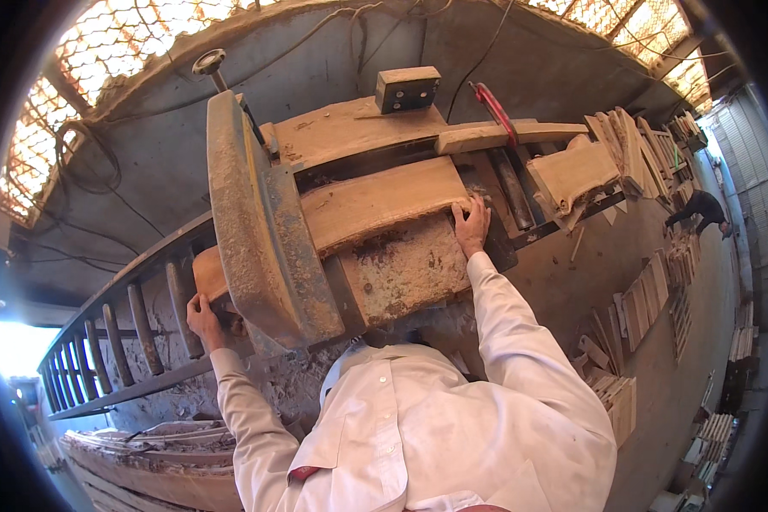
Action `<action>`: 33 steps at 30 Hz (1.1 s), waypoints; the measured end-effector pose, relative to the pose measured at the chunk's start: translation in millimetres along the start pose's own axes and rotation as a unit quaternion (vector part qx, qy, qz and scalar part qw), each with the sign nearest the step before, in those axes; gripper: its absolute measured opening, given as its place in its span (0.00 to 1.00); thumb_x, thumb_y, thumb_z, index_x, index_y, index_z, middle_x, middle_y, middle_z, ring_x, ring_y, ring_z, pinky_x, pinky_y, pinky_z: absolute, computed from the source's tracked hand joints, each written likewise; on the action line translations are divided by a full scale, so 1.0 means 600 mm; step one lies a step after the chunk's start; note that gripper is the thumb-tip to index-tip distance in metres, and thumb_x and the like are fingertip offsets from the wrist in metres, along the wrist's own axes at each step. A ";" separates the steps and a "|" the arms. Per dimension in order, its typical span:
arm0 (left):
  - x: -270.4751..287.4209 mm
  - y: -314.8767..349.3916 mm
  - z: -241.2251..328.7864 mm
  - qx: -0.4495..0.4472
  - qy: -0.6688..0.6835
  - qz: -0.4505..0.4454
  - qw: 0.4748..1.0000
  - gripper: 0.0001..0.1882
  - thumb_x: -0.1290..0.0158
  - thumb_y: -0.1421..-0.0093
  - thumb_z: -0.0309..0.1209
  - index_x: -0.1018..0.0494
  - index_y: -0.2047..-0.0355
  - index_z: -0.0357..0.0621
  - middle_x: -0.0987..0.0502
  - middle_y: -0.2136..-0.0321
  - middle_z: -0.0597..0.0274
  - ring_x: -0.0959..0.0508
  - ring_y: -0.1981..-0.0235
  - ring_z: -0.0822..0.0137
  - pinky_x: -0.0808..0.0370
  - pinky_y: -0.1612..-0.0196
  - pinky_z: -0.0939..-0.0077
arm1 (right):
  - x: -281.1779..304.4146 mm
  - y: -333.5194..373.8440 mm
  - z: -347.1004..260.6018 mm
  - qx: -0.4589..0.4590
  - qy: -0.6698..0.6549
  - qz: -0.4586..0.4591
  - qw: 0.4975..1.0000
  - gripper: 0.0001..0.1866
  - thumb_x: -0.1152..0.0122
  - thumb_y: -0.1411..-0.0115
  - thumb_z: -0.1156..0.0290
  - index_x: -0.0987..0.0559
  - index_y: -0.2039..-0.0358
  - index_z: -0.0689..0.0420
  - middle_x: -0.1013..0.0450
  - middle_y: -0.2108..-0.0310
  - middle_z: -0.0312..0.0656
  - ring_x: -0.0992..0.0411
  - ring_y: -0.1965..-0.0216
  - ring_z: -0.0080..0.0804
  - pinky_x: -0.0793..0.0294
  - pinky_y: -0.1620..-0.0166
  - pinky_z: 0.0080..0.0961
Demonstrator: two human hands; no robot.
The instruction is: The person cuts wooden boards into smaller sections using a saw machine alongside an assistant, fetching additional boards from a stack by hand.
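A long wooden plank (388, 198) lies across the bed of a dusty saw-like woodworking machine (260, 230), passing behind the machine's upright housing. The plank's left end (209, 275) comes out on the far side of that housing. At this end my left hand (205, 324) has its fingers closed on the plank's near corner. My right hand (473, 225) grips the plank's right end, thumb and fingers bent over its near edge. Sawdust coats the metal table (405, 271) in front of the plank. The housing hides the plank's middle left and whatever blade is there.
Behind the plank, a wooden fence board (350, 132) carries a block (408, 90), with a red clamp (493, 111) to its right. A roller frame (128, 328) extends left. Stacked boards (162, 465) lie lower left; more wood (644, 299) and another person (700, 209) are at right.
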State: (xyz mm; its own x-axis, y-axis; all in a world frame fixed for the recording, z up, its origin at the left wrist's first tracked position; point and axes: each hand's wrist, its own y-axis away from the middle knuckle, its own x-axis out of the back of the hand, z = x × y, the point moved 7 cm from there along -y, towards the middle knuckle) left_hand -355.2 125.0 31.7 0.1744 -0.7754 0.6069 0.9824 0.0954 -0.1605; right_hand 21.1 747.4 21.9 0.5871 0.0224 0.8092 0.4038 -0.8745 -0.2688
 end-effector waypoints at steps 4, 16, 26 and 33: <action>0.005 -0.021 -0.053 0.020 0.048 0.006 0.999 0.15 0.45 0.41 0.34 0.23 0.58 0.36 0.20 0.63 0.53 0.22 0.62 0.62 0.27 0.56 0.71 | -0.006 0.001 -0.017 0.022 -0.001 0.040 0.999 0.31 0.46 0.40 0.50 0.33 0.44 0.59 0.39 0.40 0.46 0.45 0.37 0.42 0.55 0.33 0.37; 0.062 -0.028 -0.036 0.059 0.014 0.128 0.990 0.13 0.44 0.43 0.33 0.21 0.64 0.33 0.19 0.68 0.53 0.21 0.66 0.63 0.26 0.59 0.72 | -0.020 -0.001 -0.062 0.142 0.041 -0.076 0.986 0.31 0.42 0.43 0.45 0.27 0.45 0.52 0.38 0.38 0.39 0.49 0.33 0.40 0.61 0.33 0.49; 0.035 -0.031 -0.081 0.070 0.103 0.112 0.986 0.14 0.42 0.41 0.36 0.21 0.64 0.36 0.20 0.69 0.58 0.23 0.68 0.69 0.26 0.63 0.75 | -0.022 -0.012 -0.071 0.189 -0.030 0.004 0.982 0.28 0.36 0.46 0.53 0.24 0.49 0.58 0.31 0.45 0.47 0.38 0.40 0.44 0.48 0.37 0.39; 0.006 -0.018 -0.044 0.074 0.136 0.099 0.983 0.13 0.44 0.40 0.33 0.22 0.62 0.34 0.20 0.67 0.57 0.23 0.66 0.69 0.25 0.62 0.75 | -0.012 -0.020 -0.045 0.095 -0.028 -0.034 0.995 0.33 0.45 0.41 0.48 0.32 0.43 0.61 0.37 0.40 0.48 0.45 0.36 0.42 0.58 0.31 0.40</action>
State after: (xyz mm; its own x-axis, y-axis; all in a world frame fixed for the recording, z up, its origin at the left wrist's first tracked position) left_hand -367.1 104.6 15.4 0.3584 -0.8687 0.3420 0.9336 0.3354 -0.1264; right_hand -6.9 744.6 33.4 0.5895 0.1103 0.8002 0.5662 -0.7630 -0.3119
